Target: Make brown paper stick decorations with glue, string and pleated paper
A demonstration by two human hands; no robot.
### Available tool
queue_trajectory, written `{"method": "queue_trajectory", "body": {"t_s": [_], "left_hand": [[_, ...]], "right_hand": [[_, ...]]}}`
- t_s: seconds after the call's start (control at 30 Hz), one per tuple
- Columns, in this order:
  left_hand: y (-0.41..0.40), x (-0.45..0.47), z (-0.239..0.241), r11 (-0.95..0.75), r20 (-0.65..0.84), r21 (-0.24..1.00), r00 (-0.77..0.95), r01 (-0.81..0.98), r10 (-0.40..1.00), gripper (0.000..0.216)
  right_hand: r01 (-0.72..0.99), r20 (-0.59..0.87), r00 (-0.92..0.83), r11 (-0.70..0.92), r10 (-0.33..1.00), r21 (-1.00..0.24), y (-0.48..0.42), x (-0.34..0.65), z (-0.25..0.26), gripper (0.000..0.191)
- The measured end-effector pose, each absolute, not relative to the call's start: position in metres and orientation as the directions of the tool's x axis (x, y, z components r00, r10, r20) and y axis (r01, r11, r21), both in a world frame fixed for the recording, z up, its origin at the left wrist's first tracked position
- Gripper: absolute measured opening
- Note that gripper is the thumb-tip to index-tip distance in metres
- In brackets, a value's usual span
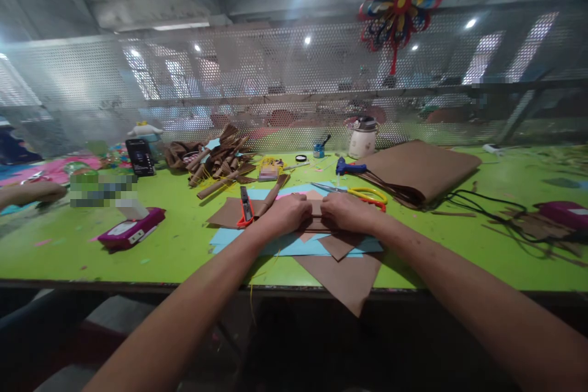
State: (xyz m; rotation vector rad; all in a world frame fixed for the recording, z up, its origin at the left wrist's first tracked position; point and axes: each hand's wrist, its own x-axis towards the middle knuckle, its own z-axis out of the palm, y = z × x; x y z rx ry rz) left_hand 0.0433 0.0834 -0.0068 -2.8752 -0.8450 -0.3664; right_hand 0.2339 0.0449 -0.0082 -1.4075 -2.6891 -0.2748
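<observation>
My left hand [287, 213] and my right hand [345, 211] lie side by side on the green table [184, 245], fingers curled and pressing down on a folded strip of brown paper [315, 223]. The strip rests on light blue sheets [285, 246]. A larger brown sheet [346, 278] below them hangs over the table's front edge. An orange-handled cutter [245, 207] lies just left of my left hand on another brown piece. Yellow-handled scissors [367, 196] lie just beyond my right hand.
A stack of brown paper [420, 168] and a blue glue gun [349, 167] sit back right, with black cables [487, 203]. A pile of rolled brown strips [220, 162], a phone [140, 157] and a magenta box [131, 229] are to the left. Another person's arm [27, 193] rests far left.
</observation>
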Motion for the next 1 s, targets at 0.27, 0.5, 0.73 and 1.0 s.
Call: {"method": "queue_trajectory", "body": {"t_s": [0.27, 0.5, 0.73, 1.0], "left_hand": [[0.079, 0.041, -0.001, -0.818, 0.182, -0.13, 0.825, 0.56, 0.535, 0.019], [0.075, 0.041, 0.005, -0.802, 0.141, -0.001, 0.794, 0.598, 0.592, 0.021], [0.086, 0.038, 0.003, -0.785, 0.264, 0.19, 0.74, 0.589, 0.619, 0.031], [0.086, 0.035, 0.009, -0.588, 0.103, 0.558, 0.654, 0.586, 0.75, 0.047]], "right_hand": [[0.861, 0.091, -0.499, 0.482, 0.862, 0.163, 0.031, 0.229, -0.001, 0.021], [0.873, 0.076, -0.471, 0.452, 0.879, 0.184, 0.013, 0.218, 0.011, 0.019], [0.853, 0.214, -0.509, 0.457, 0.834, 0.251, 0.024, 0.224, 0.005, 0.014], [0.843, 0.431, -0.537, 0.481, 0.725, 0.242, 0.025, 0.225, 0.013, 0.01]]}}
